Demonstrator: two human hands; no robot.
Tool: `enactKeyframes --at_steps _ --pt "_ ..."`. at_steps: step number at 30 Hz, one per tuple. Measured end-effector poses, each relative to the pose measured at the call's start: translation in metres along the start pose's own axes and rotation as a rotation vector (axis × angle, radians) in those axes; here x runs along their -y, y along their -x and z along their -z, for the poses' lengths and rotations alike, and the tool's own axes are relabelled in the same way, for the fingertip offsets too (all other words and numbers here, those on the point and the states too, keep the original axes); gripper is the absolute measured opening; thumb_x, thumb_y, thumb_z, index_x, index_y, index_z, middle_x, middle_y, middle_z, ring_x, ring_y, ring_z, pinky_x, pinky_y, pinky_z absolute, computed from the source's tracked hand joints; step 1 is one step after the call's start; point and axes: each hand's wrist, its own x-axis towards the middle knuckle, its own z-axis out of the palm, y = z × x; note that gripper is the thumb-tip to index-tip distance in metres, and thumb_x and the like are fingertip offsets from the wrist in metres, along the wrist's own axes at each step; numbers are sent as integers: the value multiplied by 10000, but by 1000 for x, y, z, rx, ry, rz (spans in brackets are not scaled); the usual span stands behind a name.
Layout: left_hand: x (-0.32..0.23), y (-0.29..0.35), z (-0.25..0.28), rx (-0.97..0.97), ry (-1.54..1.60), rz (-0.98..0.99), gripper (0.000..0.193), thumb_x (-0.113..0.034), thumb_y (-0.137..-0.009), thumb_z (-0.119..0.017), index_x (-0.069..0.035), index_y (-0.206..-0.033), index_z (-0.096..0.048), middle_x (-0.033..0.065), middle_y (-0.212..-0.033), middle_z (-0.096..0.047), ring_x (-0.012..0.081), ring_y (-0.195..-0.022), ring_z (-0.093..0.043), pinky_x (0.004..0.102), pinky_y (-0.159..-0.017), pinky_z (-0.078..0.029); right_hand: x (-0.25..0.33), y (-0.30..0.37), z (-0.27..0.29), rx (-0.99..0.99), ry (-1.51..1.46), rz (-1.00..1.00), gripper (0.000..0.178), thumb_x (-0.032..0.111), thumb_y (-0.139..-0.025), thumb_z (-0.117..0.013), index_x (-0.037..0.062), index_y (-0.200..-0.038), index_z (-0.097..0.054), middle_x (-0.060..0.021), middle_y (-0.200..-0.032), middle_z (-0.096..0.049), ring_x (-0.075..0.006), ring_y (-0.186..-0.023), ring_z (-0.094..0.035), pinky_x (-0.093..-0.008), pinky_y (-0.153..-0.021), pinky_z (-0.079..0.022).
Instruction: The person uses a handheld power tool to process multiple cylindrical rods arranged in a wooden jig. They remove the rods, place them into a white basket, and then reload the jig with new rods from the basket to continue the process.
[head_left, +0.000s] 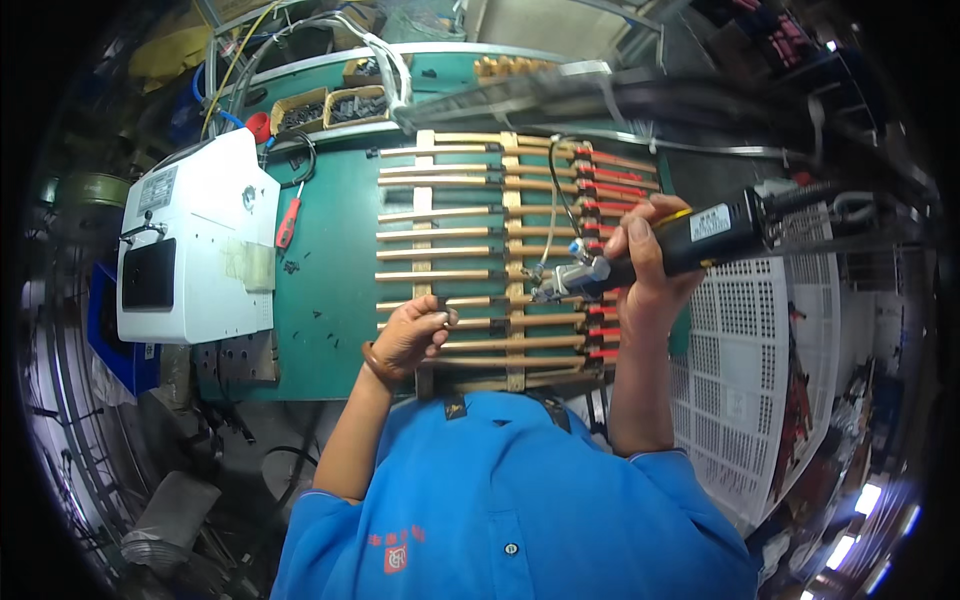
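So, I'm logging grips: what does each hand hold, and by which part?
Right hand: black power tool, gripped just behind its metal nose. Left hand: cannot tell.

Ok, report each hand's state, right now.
Left hand: curled over slim light-brown wooden rods; whether it pinches anything small cannot be told.
Right hand: closed around a black cylindrical power tool.

Power tool (685, 258), matt plastic-looking housing, bright metal nose (578, 277); rods (455, 231), smooth, wood-like; battens (424, 200), rougher bare wood. Tabletop (330, 240), smooth, matt; machine casing (220, 190), smooth, satin; screwdriver (288, 225), glossy plastic handle. Shirt (470, 480), matt cloth; open boxes (328, 110), plain cardboard; perforated sheet (730, 350), smooth, matt.
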Motion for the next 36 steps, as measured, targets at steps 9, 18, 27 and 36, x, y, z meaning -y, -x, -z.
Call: enactKeyframes --at_steps 9,18,27,36 --pt "77 -2 -20 -213 -5 90 116 -107 -906 -635 -65 -1014 -630 24 -893 -643 112 -776 -627 225 -589 -510 13 55 9 -15 20 -78 274 -36 -831 -627 -5 -1086 -530 -59 -837 -592 -128 -620 -594 -257 -591 -504" --pt "108 -3 -28 -325 -23 -51 287 -67 -875 -660 -13 -1152 -605 53 -940 -655 118 -816 -641 219 -677 -543 1 64 26 57 -13 -108 295 -54 -828 -631 -10 -1099 -523 -57 -858 -597 -131 -638 -610 -261 -594 -518" --pt "119 0 -39 -357 33 -64 209 -84 -883 -657 -5 -1073 -617 49 -874 -651 118 -768 -640 226 -646 -552 6 68 30 53 -62 -120 287 -68 -826 -625 -14 -1090 -528 -67 -858 -594 -137 -629 -603 -263 -600 -507" --pt "124 14 -34 -179 96 -55 231 -64 -905 -619 -25 -1133 -606 43 -981 -650 128 -871 -637 241 -749 -554 8 76 27 46 -60 -121 280 -42 -828 -643 -16 -1080 -524 -25 -838 -581 -92 -622 -602 -233 -593 -521"
